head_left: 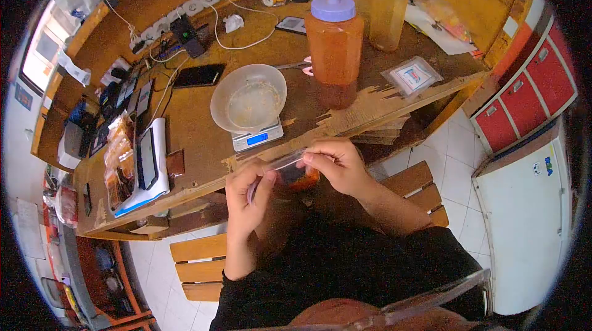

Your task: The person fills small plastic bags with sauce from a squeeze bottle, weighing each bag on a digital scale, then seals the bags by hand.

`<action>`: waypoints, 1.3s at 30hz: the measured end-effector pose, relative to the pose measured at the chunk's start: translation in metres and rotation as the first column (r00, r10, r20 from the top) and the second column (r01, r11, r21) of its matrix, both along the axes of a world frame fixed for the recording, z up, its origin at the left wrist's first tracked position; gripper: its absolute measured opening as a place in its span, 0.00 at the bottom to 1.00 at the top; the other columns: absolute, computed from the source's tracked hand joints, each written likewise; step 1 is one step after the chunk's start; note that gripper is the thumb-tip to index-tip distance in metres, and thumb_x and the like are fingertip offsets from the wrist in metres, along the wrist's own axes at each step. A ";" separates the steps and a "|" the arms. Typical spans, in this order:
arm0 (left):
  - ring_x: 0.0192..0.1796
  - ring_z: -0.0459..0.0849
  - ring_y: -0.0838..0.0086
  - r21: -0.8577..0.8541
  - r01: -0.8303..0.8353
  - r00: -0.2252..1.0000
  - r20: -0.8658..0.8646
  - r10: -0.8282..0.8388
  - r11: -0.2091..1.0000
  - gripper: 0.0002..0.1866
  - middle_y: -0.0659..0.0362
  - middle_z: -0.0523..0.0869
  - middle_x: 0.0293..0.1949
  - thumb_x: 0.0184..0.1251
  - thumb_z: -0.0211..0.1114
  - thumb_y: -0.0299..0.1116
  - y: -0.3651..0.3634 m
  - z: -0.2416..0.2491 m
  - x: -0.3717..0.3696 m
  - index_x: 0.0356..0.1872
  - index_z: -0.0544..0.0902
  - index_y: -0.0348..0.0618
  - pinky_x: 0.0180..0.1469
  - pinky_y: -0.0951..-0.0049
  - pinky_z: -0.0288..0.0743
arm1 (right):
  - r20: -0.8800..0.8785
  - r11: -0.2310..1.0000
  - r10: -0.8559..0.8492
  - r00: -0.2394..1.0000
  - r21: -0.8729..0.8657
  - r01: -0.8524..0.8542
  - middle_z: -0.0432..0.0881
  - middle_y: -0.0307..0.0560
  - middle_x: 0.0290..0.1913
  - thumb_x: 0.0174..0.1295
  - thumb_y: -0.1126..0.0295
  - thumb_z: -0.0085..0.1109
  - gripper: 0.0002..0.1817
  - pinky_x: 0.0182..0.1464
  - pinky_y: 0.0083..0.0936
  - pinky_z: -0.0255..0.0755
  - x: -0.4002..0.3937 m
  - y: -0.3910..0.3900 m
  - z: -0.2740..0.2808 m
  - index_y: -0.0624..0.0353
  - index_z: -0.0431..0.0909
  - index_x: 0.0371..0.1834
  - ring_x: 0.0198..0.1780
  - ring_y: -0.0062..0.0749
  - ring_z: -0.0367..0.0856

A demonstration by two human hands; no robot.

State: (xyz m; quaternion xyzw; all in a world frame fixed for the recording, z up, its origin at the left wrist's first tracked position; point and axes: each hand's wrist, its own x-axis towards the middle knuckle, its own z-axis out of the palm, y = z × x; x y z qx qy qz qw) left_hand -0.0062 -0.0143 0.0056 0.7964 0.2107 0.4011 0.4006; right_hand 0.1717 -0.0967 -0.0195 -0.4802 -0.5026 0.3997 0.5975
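Between my two hands hangs a small clear plastic bag (297, 178) with reddish-orange contents at its bottom. The fingers of my left hand (248, 192) pinch its left top edge, and a pale purple piece I cannot identify shows by that palm. My right hand (336, 164) grips the right top edge between thumb and fingers. Just beyond, a translucent plastic bowl (250, 98) with bits of residue rests on a small digital scale (258, 138) whose blue display is lit. A big squeeze bottle (335, 53) of orange-red liquid with a lilac cap stands right of the bowl.
A second squeeze bottle (388, 13) with yellowish contents stands farther back. A black phone (198, 76), a flat plastic packet (412, 76) and several cables lie on the worn wooden table (197, 140). Packaged goods (118, 152) and a tablet (148, 158) are at left; a white fridge (521, 220) stands right.
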 end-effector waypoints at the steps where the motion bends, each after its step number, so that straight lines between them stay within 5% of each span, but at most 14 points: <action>1: 0.24 0.75 0.74 -0.001 -0.001 1.000 0.000 0.001 1.000 0.08 0.57 0.78 0.22 0.62 0.60 0.28 0.001 -0.001 0.000 0.25 0.79 0.36 0.28 0.75 0.66 | 0.042 1.000 0.003 0.999 -0.024 -0.002 0.80 0.42 0.30 0.61 0.72 0.57 0.07 0.36 0.20 0.69 0.000 0.000 0.000 0.65 0.80 0.34 0.35 0.21 0.76; 7: 0.24 0.75 0.65 0.198 0.051 0.994 -0.100 -0.031 0.979 0.04 0.54 0.77 0.21 0.55 0.61 0.24 -0.002 0.002 0.005 0.25 0.77 0.36 0.27 0.71 0.67 | 0.306 0.933 -0.114 0.945 0.361 -0.004 0.79 0.46 0.29 0.54 0.74 0.62 0.04 0.38 0.27 0.71 -0.011 0.011 0.008 0.63 0.78 0.28 0.34 0.37 0.78; 12: 0.23 0.74 0.61 0.446 0.027 0.998 -0.070 0.005 0.895 0.02 0.53 0.76 0.21 0.49 0.62 0.22 -0.002 0.006 0.000 0.25 0.77 0.35 0.27 0.67 0.68 | 0.310 0.961 -0.016 0.951 0.269 -0.072 0.79 0.47 0.29 0.53 0.74 0.63 0.05 0.39 0.28 0.71 -0.007 0.007 0.018 0.63 0.78 0.27 0.34 0.37 0.79; 18: 0.24 0.74 0.68 0.358 -0.215 0.976 0.098 0.193 0.908 0.03 0.56 0.77 0.21 0.55 0.60 0.24 0.020 -0.007 -0.036 0.25 0.77 0.35 0.27 0.71 0.67 | 0.181 0.988 -0.065 0.981 0.148 0.038 0.80 0.43 0.29 0.55 0.74 0.63 0.05 0.38 0.22 0.70 0.010 0.006 0.014 0.64 0.79 0.27 0.33 0.24 0.78; 21: 0.27 0.72 0.77 0.148 -0.624 0.781 0.101 0.616 0.767 0.09 0.63 0.76 0.21 0.64 0.58 0.30 0.047 0.002 -0.067 0.26 0.77 0.35 0.30 0.79 0.66 | 0.115 0.991 -0.129 0.985 -0.027 0.133 0.80 0.41 0.29 0.57 0.73 0.63 0.05 0.35 0.18 0.69 0.021 0.003 0.004 0.65 0.79 0.29 0.31 0.19 0.76; 23: 0.33 0.72 0.78 -0.239 -0.659 0.706 0.133 0.696 0.714 0.09 0.62 0.76 0.29 0.66 0.58 0.32 0.072 0.006 -0.085 0.37 0.77 0.36 0.36 0.81 0.66 | 0.050 0.995 -0.096 0.994 0.024 0.095 0.80 0.40 0.29 0.57 0.73 0.63 0.06 0.35 0.18 0.69 0.018 0.003 0.002 0.64 0.80 0.31 0.31 0.19 0.76; 27: 0.41 0.72 0.77 -0.018 -0.915 0.387 0.238 0.891 0.402 0.15 0.59 0.75 0.39 0.68 0.57 0.36 0.105 -0.017 -0.101 0.51 0.73 0.40 0.41 0.81 0.66 | 0.051 0.985 -0.083 0.995 0.156 0.075 0.80 0.41 0.29 0.58 0.71 0.63 0.06 0.36 0.17 0.69 0.007 0.008 -0.015 0.63 0.80 0.33 0.33 0.19 0.76; 29: 0.46 0.71 0.75 -0.063 -0.674 0.668 0.374 0.644 0.736 0.26 0.57 0.72 0.47 0.64 0.60 0.39 0.068 -0.015 -0.078 0.60 0.65 0.42 0.44 0.80 0.66 | 0.178 0.987 -0.116 0.977 0.130 0.094 0.79 0.44 0.33 0.57 0.70 0.63 0.07 0.39 0.21 0.71 0.000 0.004 -0.004 0.61 0.80 0.35 0.35 0.26 0.78; 31: 0.48 0.72 0.73 -0.222 -0.131 0.965 0.194 0.175 0.966 0.32 0.56 0.72 0.48 0.59 0.64 0.39 0.041 -0.020 -0.061 0.63 0.62 0.42 0.47 0.77 0.67 | 0.424 0.903 -0.232 0.876 0.428 0.032 0.78 0.46 0.40 0.55 0.70 0.64 0.11 0.46 0.29 0.71 -0.011 0.008 0.001 0.59 0.79 0.41 0.42 0.36 0.78; 33: 0.53 0.71 0.70 -0.525 0.279 0.958 0.092 -0.272 0.804 0.42 0.55 0.68 0.55 0.54 0.63 0.32 0.001 -0.006 -0.025 0.69 0.50 0.43 0.52 0.70 0.66 | 0.562 0.837 -0.286 0.776 0.540 -0.083 0.78 0.45 0.45 0.47 0.71 0.69 0.20 0.47 0.32 0.69 -0.019 0.010 0.008 0.56 0.79 0.46 0.43 0.38 0.76; 34: 0.56 0.70 0.69 -0.294 0.396 0.903 -0.046 -0.427 0.870 0.41 0.53 0.65 0.58 0.55 0.59 0.25 0.003 -0.012 -0.013 0.70 0.48 0.42 0.53 0.71 0.68 | 0.574 0.846 -0.264 0.775 0.524 -0.101 0.78 0.45 0.43 0.47 0.72 0.68 0.18 0.46 0.33 0.70 -0.020 0.009 0.006 0.57 0.79 0.44 0.43 0.39 0.76; 35: 0.58 0.69 0.68 -0.540 0.465 0.862 0.098 -0.497 0.701 0.40 0.53 0.63 0.61 0.55 0.55 0.18 -0.011 -0.011 -0.007 0.69 0.47 0.41 0.55 0.72 0.68 | 0.587 0.852 -0.246 0.772 0.510 -0.116 0.78 0.46 0.42 0.48 0.73 0.67 0.16 0.45 0.33 0.70 -0.021 0.008 0.003 0.58 0.79 0.42 0.42 0.40 0.76; 38: 0.58 0.69 0.67 -0.697 0.420 0.879 0.153 -0.452 0.581 0.38 0.51 0.65 0.59 0.56 0.51 0.14 -0.011 -0.013 0.000 0.69 0.47 0.40 0.56 0.71 0.68 | 0.595 0.871 -0.230 0.770 0.479 -0.110 0.79 0.46 0.38 0.50 0.76 0.64 0.11 0.44 0.33 0.71 -0.014 0.003 -0.007 0.59 0.80 0.38 0.39 0.40 0.77; 39: 0.57 0.70 0.65 -0.586 0.368 0.920 0.116 -0.375 0.722 0.35 0.51 0.67 0.57 0.56 0.53 0.15 -0.009 -0.020 0.003 0.66 0.52 0.40 0.55 0.70 0.67 | 0.596 0.872 -0.236 0.767 0.478 -0.103 0.79 0.46 0.38 0.50 0.76 0.64 0.11 0.44 0.33 0.71 -0.012 0.001 -0.008 0.59 0.80 0.38 0.39 0.40 0.77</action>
